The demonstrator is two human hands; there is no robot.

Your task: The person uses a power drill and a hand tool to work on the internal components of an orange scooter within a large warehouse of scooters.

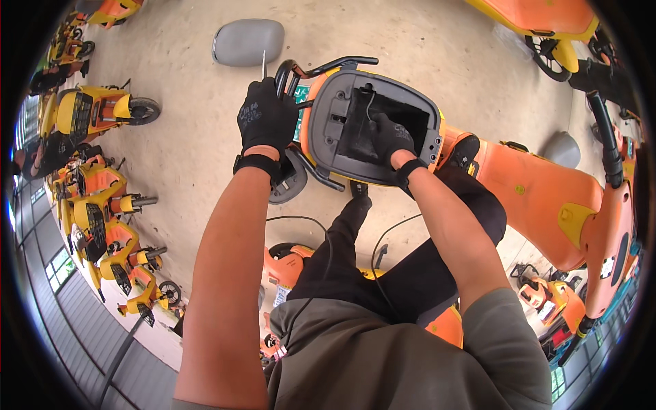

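Observation:
My left hand (pixel 266 116), in a black glove, is closed around a thin metal tool (pixel 264 63) pointing up, beside the scooter's black tubular rack (pixel 326 68). Below me, the orange scooter (pixel 523 195) has an open grey-rimmed seat compartment (pixel 328 143) with a black interior. My right hand (pixel 393 140), also gloved, reaches into it with closed fingers on a dark cable (pixel 370 100) that runs up to the compartment's top edge. Its fingertips are partly hidden. A dark grey rounded piece (pixel 294 184) lies below the rack, near my left wrist.
A grey seat or lid (pixel 247 42) lies on the concrete floor (pixel 171 61); another grey piece (pixel 560 150) is at the right. Rows of orange and yellow scooters (pixel 102 212) stand at left, more (pixel 540 20) at right. My feet (pixel 465 150) are beside the scooter.

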